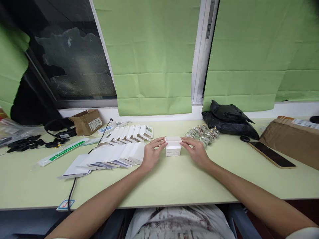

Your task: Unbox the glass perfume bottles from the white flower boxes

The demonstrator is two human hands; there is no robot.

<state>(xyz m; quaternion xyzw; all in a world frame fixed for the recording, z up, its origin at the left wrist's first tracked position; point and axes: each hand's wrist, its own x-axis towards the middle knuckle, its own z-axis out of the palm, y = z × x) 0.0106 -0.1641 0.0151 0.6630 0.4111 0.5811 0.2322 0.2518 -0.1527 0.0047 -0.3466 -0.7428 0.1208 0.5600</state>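
Observation:
A small white box [173, 151] with fine print on its near side is between my two hands over the table. Its top flap [173, 139] stands raised. My left hand [152, 153] pinches the flap's left edge between thumb and fingers. On the other side my right hand [195, 151] grips the right edge the same way. What lies inside the box cannot be made out. Left of my left hand, several flattened white cartons [112, 156] overlap in a row, with several folded white boxes [127, 133] behind them. Several clear, round glass ornaments [202, 135] sit behind my right hand.
At right are a phone [271, 154], a black round cap [245, 139], black plastic parcels [229, 121] and a large cardboard box [291, 141]. Leftward lie an open brown carton [87, 122], a green-and-white packet [63, 152], black parts [26, 143] and a cable [72, 191] crossing the table edge.

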